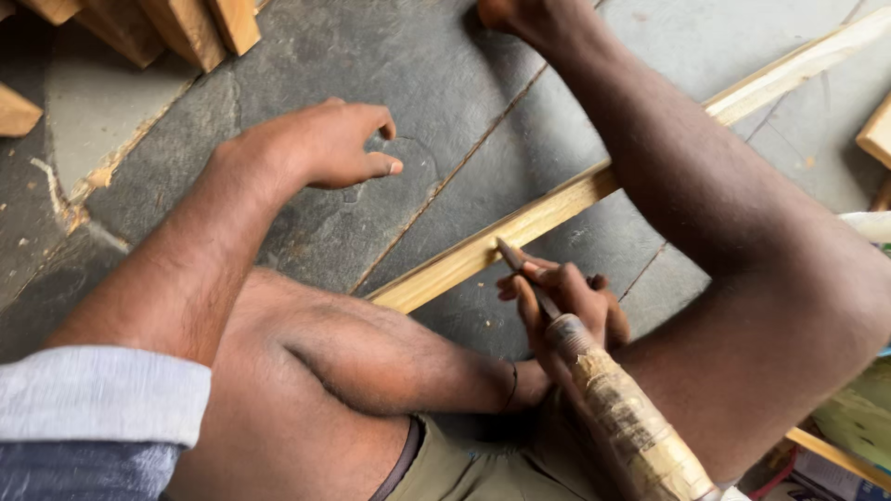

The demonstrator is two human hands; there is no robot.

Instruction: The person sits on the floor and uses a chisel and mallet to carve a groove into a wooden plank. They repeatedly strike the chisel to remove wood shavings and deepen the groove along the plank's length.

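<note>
Chisel point(594, 371): thin dark metal blade, long pale wooden handle with a worn, flaky wrapped surface. It runs from lower right up to a tip resting on or just at the near edge of the wood strip point(557, 199). Right hand point(561, 301) is clamped around the blade just above the handle, fingers curled tight, knuckles close to the strip. Probably light to moderate in weight, stiff, not fragile; the blade end is sharp, so the safe hold is the handle or the shank just above it, where the hand grips now. Rough handle looks grippy, not slippery.

Wood strip: long, narrow, pale, lying flat on the stone floor point(445, 83), running diagonally from centre to upper right, passing under the person's raised leg. Looks rigid but thin, could likely shift if not pinned.

Left hand point(325, 144): empty, fingers loosely curled, thumb out, hovering over or lightly touching the floor, well apart from the strip. Can't tell if it actually contacts the stone.

Outward: wood blocks point(176, 28) stacked at upper left, another piece of wood at the right edge, sawdust scraps along a floor joint at left, some colourful packaging at the lower right corner.
</note>
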